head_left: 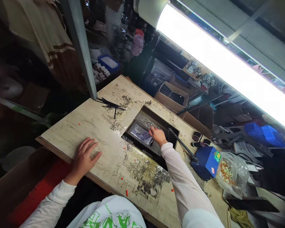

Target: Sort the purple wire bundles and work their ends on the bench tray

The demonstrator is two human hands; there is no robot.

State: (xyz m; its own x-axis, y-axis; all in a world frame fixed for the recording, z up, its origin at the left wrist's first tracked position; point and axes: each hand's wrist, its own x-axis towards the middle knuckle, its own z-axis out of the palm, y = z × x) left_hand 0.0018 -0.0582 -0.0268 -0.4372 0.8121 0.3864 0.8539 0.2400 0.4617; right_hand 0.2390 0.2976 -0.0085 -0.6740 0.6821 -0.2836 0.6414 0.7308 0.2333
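My left hand (85, 156) lies flat on the worn wooden tabletop (95, 123) near its front edge, fingers stretched out and holding nothing. Over a rectangular opening (146, 110) in the table, my right hand (158, 135) reaches in with its fingers pressed together; whatever they pinch is hidden or too small to name. Beneath those fingertips sits a dark-rimmed tray with a shiny silvery surface (139, 131). Several thin black strips (111, 105) lie in a loose pile beyond my left hand.
A dark rod (182, 144) slants from the opening to a blue box (205, 163) at right. Beside the box is a clear plastic bag (232, 174) of small orange and pale pieces. Small orange bits (126, 193) dot the table. A metal post (82, 47) rises at the far left corner.
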